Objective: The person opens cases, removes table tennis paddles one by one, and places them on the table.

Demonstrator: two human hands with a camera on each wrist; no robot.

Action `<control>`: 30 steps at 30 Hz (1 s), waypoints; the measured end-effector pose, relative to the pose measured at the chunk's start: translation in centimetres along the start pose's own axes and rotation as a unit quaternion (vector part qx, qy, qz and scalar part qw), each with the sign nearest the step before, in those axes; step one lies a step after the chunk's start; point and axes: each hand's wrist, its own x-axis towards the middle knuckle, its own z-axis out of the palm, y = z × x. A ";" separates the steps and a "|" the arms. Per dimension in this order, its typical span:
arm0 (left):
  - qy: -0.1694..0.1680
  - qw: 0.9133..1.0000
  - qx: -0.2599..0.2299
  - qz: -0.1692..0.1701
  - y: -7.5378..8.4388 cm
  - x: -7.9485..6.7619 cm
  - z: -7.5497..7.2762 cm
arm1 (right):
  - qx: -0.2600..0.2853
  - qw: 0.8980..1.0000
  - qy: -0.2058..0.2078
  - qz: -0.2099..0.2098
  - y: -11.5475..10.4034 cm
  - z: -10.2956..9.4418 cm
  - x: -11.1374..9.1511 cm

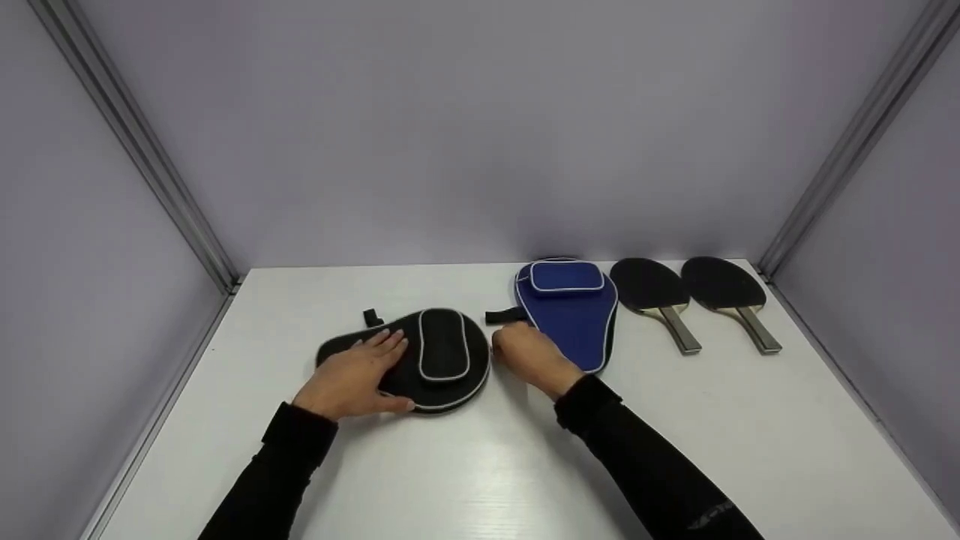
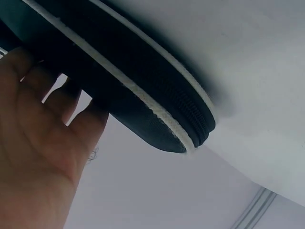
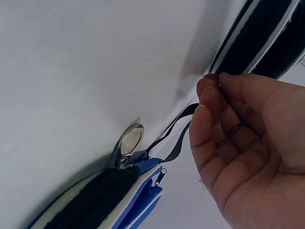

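Note:
A black table tennis bat case [image 1: 403,360] with white piping and a raised pocket lies on the table, its narrow end to the left. My left hand [image 1: 358,379] rests on it with fingers spread. In the left wrist view the fingers [image 2: 97,114] touch the case's upper face above its zippered side. My right hand [image 1: 531,356] pinches the zipper pull at the case's rounded right end; the fingertips hide the pull. In the right wrist view the thumb and forefinger of that hand [image 3: 248,133] meet right beside the black case [image 3: 259,40].
A blue bat case [image 1: 574,322] lies behind the right hand, its black strap [image 1: 504,316] reaching left; a metal zipper pull [image 3: 131,139] hangs on it. Two table tennis bats, one nearer [image 1: 651,287] and one farther right [image 1: 724,285], lie beyond. Walls enclose the white table [image 1: 465,480].

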 end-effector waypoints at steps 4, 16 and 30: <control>0.004 1.000 -0.003 -0.016 0.3 0.2 0.2 | -0.002 1.000 -0.001 -0.011 -0.3 -0.2 -0.4; 0.001 0.999 -0.021 -0.044 0.9 0.8 0.3 | 0.004 0.999 0.027 -0.046 0.0 0.6 -0.6; 0.019 0.998 -0.011 -0.067 1.3 1.9 0.3 | 0.069 0.996 0.009 -0.055 -5.1 -5.6 -2.9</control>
